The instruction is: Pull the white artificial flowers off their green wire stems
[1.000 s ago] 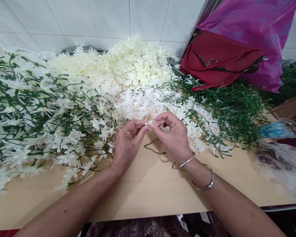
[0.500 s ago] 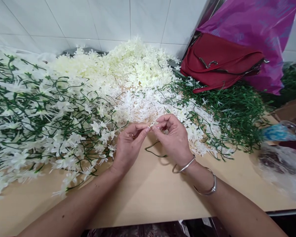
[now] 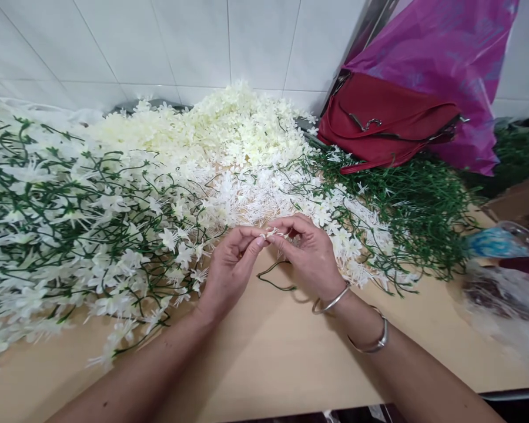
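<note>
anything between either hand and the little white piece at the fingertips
Nothing visible: the fingertips of the left hand and right hand meet right at the white piece. A green stem shows below the fingertips in the picture, out of the way; its upper end is hidden by the right hand.

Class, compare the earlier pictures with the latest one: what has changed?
Very little: the view shifted, so everything sits slightly lower in the picture. No pick-up or release shows. The left hand and right hand still pinch the small white piece; the red bag and cream flower heap stayed put.
</note>
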